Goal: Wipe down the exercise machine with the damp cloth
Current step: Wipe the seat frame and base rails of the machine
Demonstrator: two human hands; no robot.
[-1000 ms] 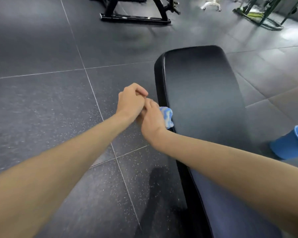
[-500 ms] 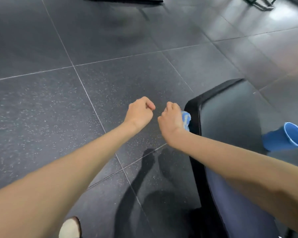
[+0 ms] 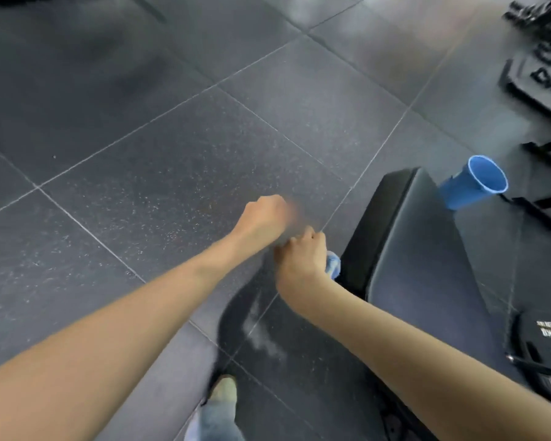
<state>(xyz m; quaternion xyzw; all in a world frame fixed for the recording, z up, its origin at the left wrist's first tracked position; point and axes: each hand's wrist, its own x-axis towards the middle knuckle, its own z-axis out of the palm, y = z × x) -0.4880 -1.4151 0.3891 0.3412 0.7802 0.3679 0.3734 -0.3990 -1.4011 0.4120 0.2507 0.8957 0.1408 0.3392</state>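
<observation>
Curled into a loose, blurred fist, the left hand (image 3: 263,218) is held over the floor (image 3: 140,154); whether anything is gripped cannot be told. A blue cloth (image 3: 333,264) is clutched by the right hand (image 3: 299,259) against the black bench pad (image 3: 420,249) edge. A blue cup (image 3: 473,183) is seen beyond.

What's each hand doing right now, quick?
Left hand: fist closed, holding nothing visible.
Right hand: gripping the blue cloth beside the bench pad.

Blue cloth (image 3: 333,264), black bench pad (image 3: 404,237)
</observation>
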